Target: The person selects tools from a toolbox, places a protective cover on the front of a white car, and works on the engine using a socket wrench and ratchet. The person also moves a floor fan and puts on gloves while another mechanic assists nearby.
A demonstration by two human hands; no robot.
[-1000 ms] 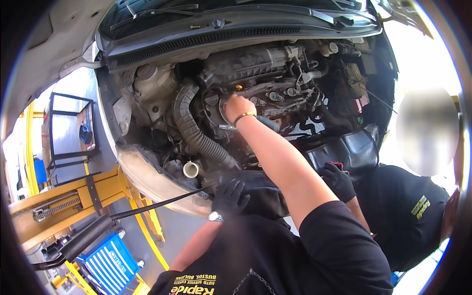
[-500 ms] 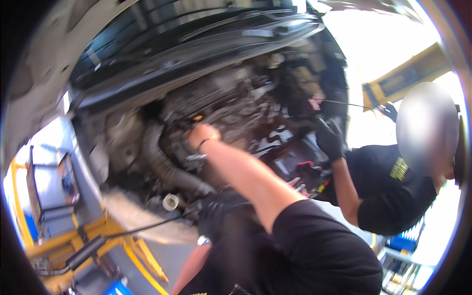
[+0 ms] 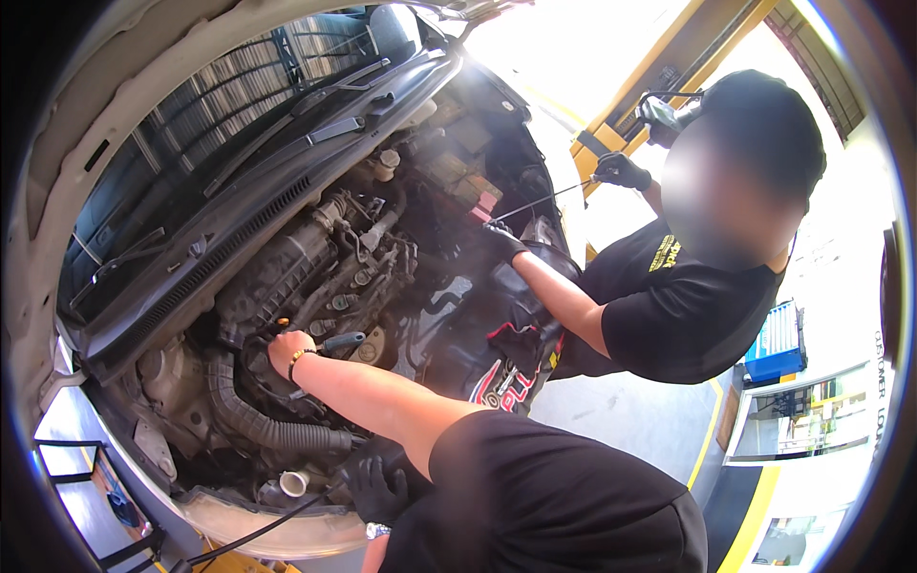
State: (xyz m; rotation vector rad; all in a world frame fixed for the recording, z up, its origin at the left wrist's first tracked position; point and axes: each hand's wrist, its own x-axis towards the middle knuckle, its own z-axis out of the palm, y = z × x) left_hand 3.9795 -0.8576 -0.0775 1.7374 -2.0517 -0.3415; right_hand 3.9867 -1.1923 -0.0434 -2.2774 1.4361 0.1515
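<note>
My bare right hand (image 3: 288, 355) is down in the engine bay (image 3: 334, 282), fingers curled beside an orange loop handle (image 3: 283, 323); what they grip is hidden. A tool's grey-blue handle (image 3: 342, 342) sticks out beyond my wrist. The corrugated air hose (image 3: 272, 430) bends just below that hand. My black-gloved left hand (image 3: 375, 487) rests at the front edge of the car, fingers apart, near a white open pipe mouth (image 3: 293, 483) and a thin black bar (image 3: 277, 523).
At the right, a co-worker (image 3: 697, 315) in gloves holds a thin rod (image 3: 540, 199) over the battery side. A black fender cover (image 3: 478, 325) drapes the front edge. A yellow lift post (image 3: 611, 124), blue tool chest (image 3: 774, 344) and black metal frame (image 3: 72, 461) stand around the car.
The view has swung rightward. The co-worker's gloved hands have risen from the front cover to the thin rod. My right hand stays at the same engine spot; my left stays at the front edge.
</note>
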